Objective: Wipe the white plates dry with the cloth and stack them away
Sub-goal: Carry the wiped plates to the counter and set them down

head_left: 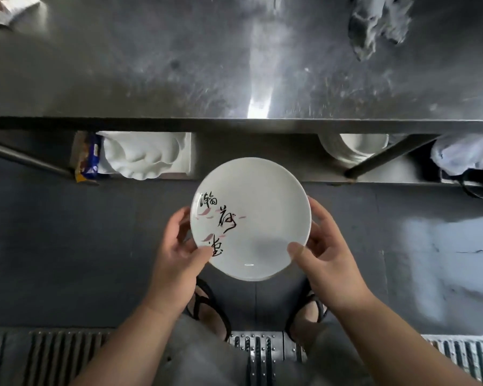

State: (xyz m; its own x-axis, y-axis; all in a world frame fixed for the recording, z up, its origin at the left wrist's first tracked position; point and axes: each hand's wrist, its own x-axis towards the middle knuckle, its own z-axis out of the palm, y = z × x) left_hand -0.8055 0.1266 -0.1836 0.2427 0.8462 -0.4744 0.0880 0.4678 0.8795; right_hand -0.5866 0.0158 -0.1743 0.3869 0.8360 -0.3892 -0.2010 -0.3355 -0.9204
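Plate (262,204) — underside hidden — cloth (379,23) blurred.

- Left hand (179,246) grips the plate (262,207) at its 8 o'clock, thumb on top.
- Right hand (326,246) grips at 4 o'clock, thumb on top.
- Bare forearms enter from 7 and 5 o'clock.

White plate (265,207) bears black brush script and pink petals; grey steel table (123,65).

The round white plate (265,218), with black brush writing and pink petals, is held face up. A stack of white plates (354,149) stands beyond it; the grey cloth (379,26) lies crumpled farther away.
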